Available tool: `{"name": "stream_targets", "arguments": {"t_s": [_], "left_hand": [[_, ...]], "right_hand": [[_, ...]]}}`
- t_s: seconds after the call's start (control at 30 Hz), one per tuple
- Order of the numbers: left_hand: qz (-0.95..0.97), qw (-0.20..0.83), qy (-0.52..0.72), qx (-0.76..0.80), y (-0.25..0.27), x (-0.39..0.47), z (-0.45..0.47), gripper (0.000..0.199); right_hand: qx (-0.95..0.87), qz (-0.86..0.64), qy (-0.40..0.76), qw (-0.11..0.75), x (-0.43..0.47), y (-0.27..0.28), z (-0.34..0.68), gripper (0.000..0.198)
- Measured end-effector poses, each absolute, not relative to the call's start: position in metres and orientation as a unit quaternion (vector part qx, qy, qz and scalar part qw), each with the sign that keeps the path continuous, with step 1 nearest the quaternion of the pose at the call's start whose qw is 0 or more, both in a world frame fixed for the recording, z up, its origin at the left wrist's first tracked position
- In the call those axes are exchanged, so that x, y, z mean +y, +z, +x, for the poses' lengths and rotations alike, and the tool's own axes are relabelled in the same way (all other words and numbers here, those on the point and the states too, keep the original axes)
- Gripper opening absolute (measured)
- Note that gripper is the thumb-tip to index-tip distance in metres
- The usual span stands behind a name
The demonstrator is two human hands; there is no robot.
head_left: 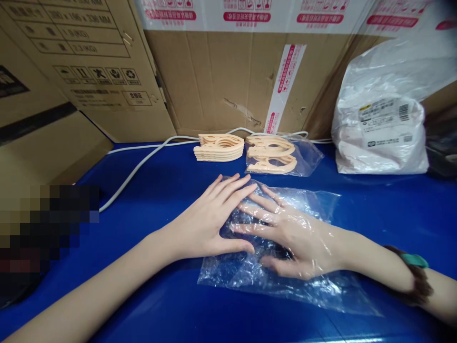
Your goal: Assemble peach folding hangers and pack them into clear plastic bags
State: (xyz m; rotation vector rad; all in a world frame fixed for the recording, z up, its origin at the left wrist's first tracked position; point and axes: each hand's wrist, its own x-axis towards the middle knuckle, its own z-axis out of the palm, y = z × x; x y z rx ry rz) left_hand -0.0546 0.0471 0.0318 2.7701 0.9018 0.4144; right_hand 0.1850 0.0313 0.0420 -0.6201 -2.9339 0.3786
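A clear plastic bag [246, 276] lies flat on the blue table surface [150, 295]. My right hand [289, 233] is inside it, palm down with fingers spread under the film. On top of the bag's left part rests my left hand [214, 219], its fingers stretched out and its thumb apart. The fingertips of both hands meet near the bag's far edge. Just beyond them stands a stack of cream plastic folding hangers [218, 148]. Beside that stack, more cream hangers [272, 164] lie in another clear bag [309, 155].
Cardboard boxes [214, 81] wall off the back and left. At the back right sits a white plastic parcel bag [380, 138] with a label. A white cable [134, 176] runs along the back and curves down the left side. A pixelated patch covers the far left.
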Motion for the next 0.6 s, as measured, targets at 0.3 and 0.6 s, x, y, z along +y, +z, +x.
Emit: {"name": "stream_targets", "arguments": {"t_s": [0.3, 0.6], "left_hand": [[0.934, 0.086, 0.133, 0.320, 0.035, 0.046, -0.055, 0.101], [0.923, 0.041, 0.114, 0.364, 0.036, 0.051, -0.064, 0.106]], "right_hand": [[-0.970, -0.200, 0.096, 0.095, 0.032, 0.037, 0.188, 0.066], [-0.954, -0.256, 0.096, 0.121, 0.040, 0.040, 0.205, 0.074]]}}
